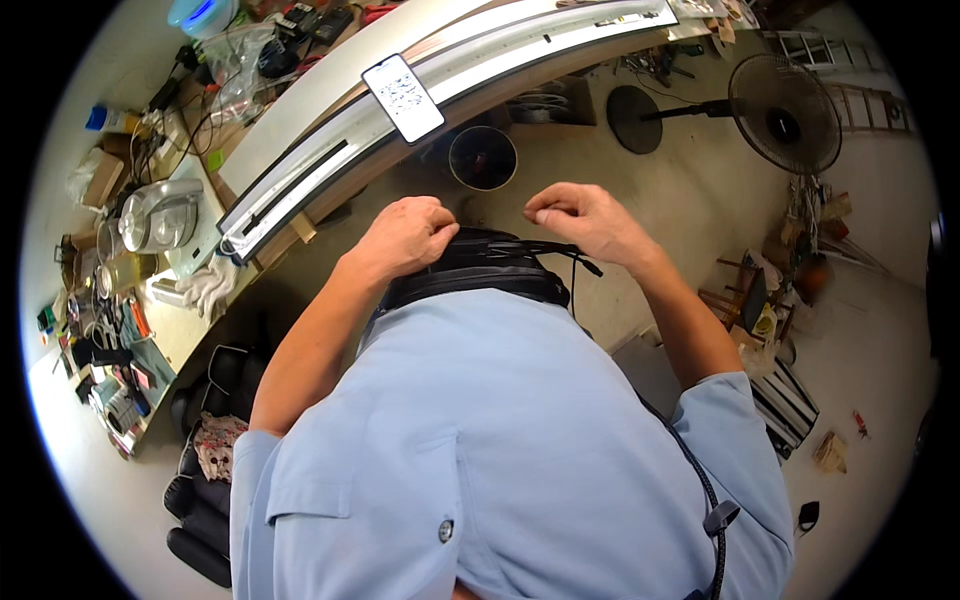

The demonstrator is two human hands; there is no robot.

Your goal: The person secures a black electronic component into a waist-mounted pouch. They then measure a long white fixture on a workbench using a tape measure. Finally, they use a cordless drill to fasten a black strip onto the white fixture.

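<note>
At my waist sits a black waist bag (480, 280) with dark cords (560, 250) trailing off its right side. My left hand (405, 237) is closed at the bag's upper left edge, fingers curled and thumb bent in. What it grips, if anything, is hidden. Out to the right, apart from the left, my right hand (592, 222) has thumb and fingertips pressed in a pinch above the cords. Anything between those fingertips is too small to make out. A phone (403, 98) with a lit screen lies on the long white-topped workbench (340, 125) beyond my hands.
A round bin (483, 158) stands on the floor just past the bench edge. Farther right is a standing fan (785, 113) with its round base. The left table carries a clear plastic jug (160, 215), white gloves (210, 285) and cables. A black chair (205, 490) is at lower left.
</note>
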